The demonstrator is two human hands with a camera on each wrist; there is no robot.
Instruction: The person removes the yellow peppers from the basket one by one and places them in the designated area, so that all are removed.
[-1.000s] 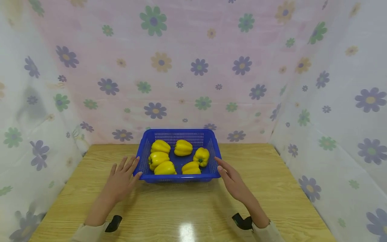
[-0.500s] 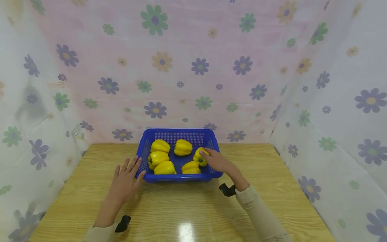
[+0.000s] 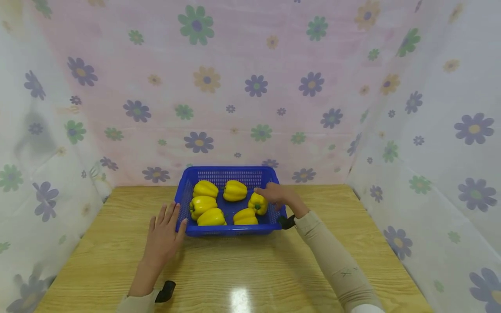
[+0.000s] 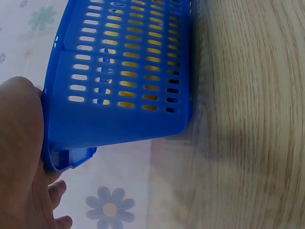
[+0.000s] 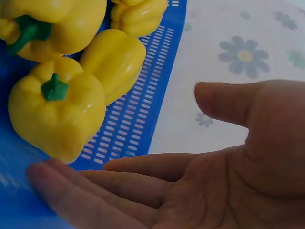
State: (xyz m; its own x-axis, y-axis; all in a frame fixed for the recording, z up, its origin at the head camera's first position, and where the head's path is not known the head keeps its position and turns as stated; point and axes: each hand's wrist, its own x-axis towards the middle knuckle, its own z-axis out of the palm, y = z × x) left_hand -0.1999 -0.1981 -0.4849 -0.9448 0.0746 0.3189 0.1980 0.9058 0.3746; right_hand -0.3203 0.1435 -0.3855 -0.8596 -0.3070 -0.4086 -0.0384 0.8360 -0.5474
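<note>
A blue plastic basket [image 3: 231, 228] with slotted sides holds several yellow bell peppers [image 3: 203, 206]. At its left end, my left hand [image 3: 162, 234] rests on the rim with fingers spread; the left wrist view shows the hand [image 4: 19, 152] against the outer edge. My right hand [image 3: 278, 194] reaches over the right rim, beside the rightmost bell pepper [image 3: 257, 204]. In the right wrist view the right hand [image 5: 205, 181] has its fingers extended and thumb apart, holding nothing. Its fingertips lie close to a green-stemmed bell pepper [image 5: 57, 112]; whether they touch cannot be told.
The basket stands near the back of a wooden table [image 3: 227, 265]. Flower-printed cloth [image 3: 231, 87] hangs behind the table and along both sides. A black wrist camera [image 3: 165, 291] sits at the left wrist, another [image 3: 287, 222] at the right.
My right hand has moved from the basket's right rim inward over the rightmost bell pepper, then slightly up to its far right side. The left hand stays at the left rim.
</note>
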